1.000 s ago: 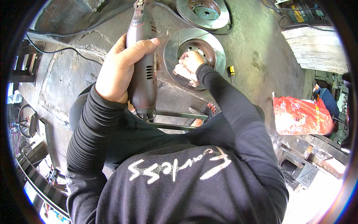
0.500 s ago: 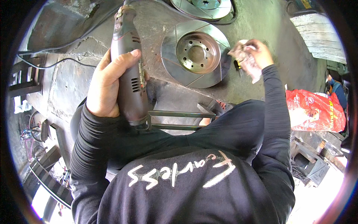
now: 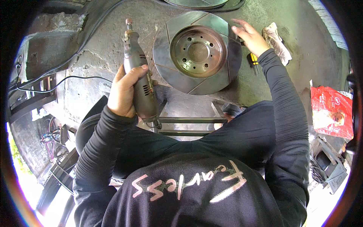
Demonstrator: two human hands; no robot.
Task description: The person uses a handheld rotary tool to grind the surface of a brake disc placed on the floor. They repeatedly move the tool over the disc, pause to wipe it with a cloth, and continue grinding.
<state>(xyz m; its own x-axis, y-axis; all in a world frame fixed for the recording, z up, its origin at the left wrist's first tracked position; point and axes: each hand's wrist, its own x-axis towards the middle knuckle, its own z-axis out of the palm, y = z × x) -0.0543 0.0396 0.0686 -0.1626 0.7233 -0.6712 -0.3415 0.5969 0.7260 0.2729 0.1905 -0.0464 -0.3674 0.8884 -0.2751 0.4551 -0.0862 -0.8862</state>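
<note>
My left hand (image 3: 124, 89) is wrapped round the dark body of a rotary grinder (image 3: 142, 89), its small reddish tip pointing away from me. A slotted brake disc (image 3: 160, 56) with a rusty, holed hub lies flat on the grey work surface ahead. At the disc's right edge, my right hand (image 3: 250, 38) has its fingers stretched out and apart, with no tool visible in it. A dark bit shows beside its palm, too small to name. Just below that hand lies a yellow and black screwdriver (image 3: 252, 60). A crumpled, pale, stained cloth (image 3: 278, 44) rests to its right.
Part of a second disc (image 3: 196, 3) shows at the far edge, with a dark hose (image 3: 223, 9) around it. A black cable (image 3: 75, 77) runs at the left. A red bag (image 3: 331, 109) stands at the right. A metal frame (image 3: 189, 120) sits between my knees.
My right hand has let go of the cloth, which now lies on the surface, and has moved to the disc's edge. The grinder in my left hand has shifted slightly right and down.
</note>
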